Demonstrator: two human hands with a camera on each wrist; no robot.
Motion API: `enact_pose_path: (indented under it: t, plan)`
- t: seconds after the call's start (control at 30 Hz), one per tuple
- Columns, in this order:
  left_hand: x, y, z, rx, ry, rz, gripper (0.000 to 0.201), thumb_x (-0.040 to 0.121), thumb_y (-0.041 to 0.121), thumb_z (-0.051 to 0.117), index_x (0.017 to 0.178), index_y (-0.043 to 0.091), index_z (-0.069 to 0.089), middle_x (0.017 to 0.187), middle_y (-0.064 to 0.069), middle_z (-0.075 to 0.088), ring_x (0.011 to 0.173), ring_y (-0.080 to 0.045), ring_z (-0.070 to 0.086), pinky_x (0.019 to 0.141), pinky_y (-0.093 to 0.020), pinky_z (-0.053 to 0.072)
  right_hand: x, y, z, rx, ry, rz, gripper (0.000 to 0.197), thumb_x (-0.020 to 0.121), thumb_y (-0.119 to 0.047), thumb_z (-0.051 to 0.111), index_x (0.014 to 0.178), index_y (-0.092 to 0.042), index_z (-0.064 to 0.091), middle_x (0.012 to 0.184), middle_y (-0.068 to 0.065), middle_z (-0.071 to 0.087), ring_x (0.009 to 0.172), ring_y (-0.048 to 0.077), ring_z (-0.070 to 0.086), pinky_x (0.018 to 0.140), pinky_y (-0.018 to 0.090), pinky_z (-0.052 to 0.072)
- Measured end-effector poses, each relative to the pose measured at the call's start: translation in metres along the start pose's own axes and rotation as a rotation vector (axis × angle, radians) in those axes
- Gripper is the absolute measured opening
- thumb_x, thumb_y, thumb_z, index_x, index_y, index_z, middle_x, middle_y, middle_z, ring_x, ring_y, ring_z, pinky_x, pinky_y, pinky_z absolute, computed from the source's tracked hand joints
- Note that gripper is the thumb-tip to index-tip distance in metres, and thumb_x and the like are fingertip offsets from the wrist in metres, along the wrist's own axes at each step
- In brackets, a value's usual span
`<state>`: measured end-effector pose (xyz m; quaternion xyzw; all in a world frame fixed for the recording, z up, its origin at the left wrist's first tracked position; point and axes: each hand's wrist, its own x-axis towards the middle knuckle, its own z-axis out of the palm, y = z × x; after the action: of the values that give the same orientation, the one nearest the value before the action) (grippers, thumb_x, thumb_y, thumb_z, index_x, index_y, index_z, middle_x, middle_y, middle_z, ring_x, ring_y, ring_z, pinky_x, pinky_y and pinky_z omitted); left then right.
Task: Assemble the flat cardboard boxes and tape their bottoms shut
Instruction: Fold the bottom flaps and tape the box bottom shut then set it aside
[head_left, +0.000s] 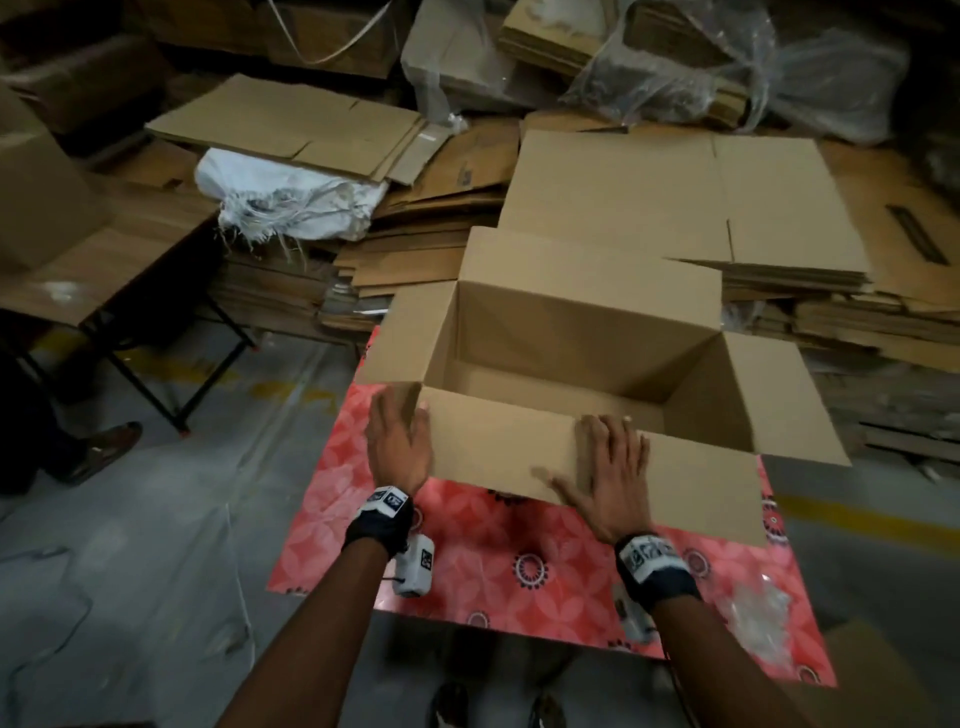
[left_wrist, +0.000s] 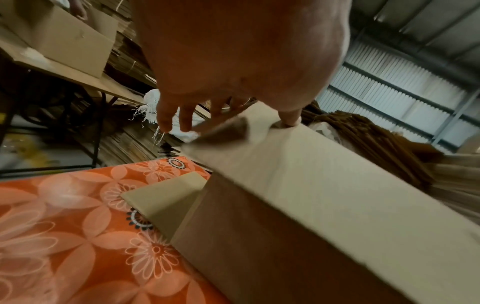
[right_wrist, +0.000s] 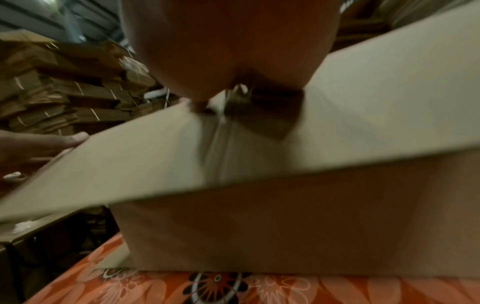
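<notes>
Box is sitting open on the counter; both hands are lying flat, unclenched, on the near flap. Probably light, floppy — hold the corners.

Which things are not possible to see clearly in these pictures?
- Box bottom seam: the head view is too dim to show tape.
- Right hand fingers: the right wrist view shows only the palm, and the flap is blurred.
- Left hand fingertips: blurred in the left wrist view.
</notes>
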<state>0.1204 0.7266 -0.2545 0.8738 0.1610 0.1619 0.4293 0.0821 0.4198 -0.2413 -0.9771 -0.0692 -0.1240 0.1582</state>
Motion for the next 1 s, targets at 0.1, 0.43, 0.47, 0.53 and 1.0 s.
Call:
enact_pose_path:
  t: [0.1,0.43,0.47,0.53,1.0]
  plan:
    - [-0.024,-0.008,0.004,-0.492,0.224,-0.205,0.036,0.108,0.028,0.047,0.136,0.007,0.058,0.139,-0.015,0.059,0.128,-0.031,0.054,0.102,-0.036,0.043,-0.043,-0.008,-0.006,-0.12,0.048,-0.075,0.085,0.082,-0.066,0.062,0.15,-0.017,0.046,0.145,0.01,0.048,0.139,0.037,0.042,0.123,0.062,0.011]
    - [-0.018,0.051,0.026,-1.075,0.079,-0.441,0.033,0.094,-0.009,0.05,0.117,0.013,0.055,0.09,0.001,0.065,0.079,-0.013,0.064,0.077,-0.033,0.054,-0.006,0.006,-0.071,-0.022,0.643,0.375,0.089,0.075,-0.043,0.084,0.148,-0.01,0.045,0.149,0.018,0.04,0.144,0.039,0.031,0.125,0.054,0.014]
    - [-0.011,0.06,0.032,-0.987,0.081,-0.41,0.043,0.091,-0.013,0.057,0.125,0.012,0.049,0.089,0.005,0.066,0.077,-0.005,0.064,0.078,-0.031,0.052,0.003,0.013,-0.073,0.058,0.669,0.454,0.103,0.073,-0.05,0.085,0.154,-0.01,0.036,0.155,0.02,0.031,0.148,0.039,0.025,0.125,0.052,0.016]
    - [0.001,0.071,0.043,-0.861,0.057,-0.391,0.058,0.086,-0.004,0.074,0.132,0.011,0.042,0.091,0.008,0.069,0.077,0.007,0.065,0.08,-0.026,0.052,0.022,0.032,-0.07,0.224,0.706,0.638,0.133,0.064,-0.066,0.086,0.161,-0.006,0.017,0.162,0.025,0.014,0.152,0.041,0.015,0.124,0.051,0.021]
    - [0.012,0.02,0.084,-0.59,-0.121,-0.354,0.099,0.066,0.022,0.095,0.145,0.012,0.038,0.138,-0.006,0.063,0.122,-0.022,0.063,0.105,-0.039,0.05,0.009,0.138,-0.001,0.908,0.34,0.954,0.134,0.054,-0.045,0.095,0.161,-0.016,0.019,0.159,0.012,0.035,0.145,0.028,0.038,0.121,0.038,0.029]
